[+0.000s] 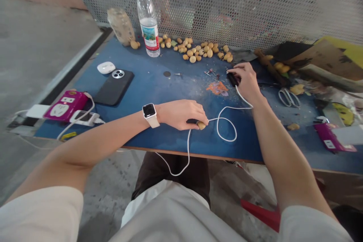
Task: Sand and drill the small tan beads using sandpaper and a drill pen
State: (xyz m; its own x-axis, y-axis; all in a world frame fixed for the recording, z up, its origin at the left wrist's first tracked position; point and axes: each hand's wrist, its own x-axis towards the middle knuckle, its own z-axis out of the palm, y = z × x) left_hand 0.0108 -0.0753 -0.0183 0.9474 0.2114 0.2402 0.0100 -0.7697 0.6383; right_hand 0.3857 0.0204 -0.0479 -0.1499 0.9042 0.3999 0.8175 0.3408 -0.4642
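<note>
A blue-topped workbench with a wooden front edge spreads across the view, backed by a perforated metal screen, with a concrete floor below it. A loose row of tan rounded seeds lies along the back of the bench, beside a water bottle with a red cap. To the left lie a black phone and a white earbud case; to the right lie scissors. A white cable loops across the bench between the hands and drops over its front edge. The left hand, with a smartwatch on its wrist, curls narrowly around a short black tool. A single tan seed sits at the tool's end, just past the fingertips, pinched in the same grip. The right hand rests near the back of the bench, its fingers closed in a narrow hold on a small black device. Just beside that hand lies an orange scrap, with tiny metal bits beyond it
</note>
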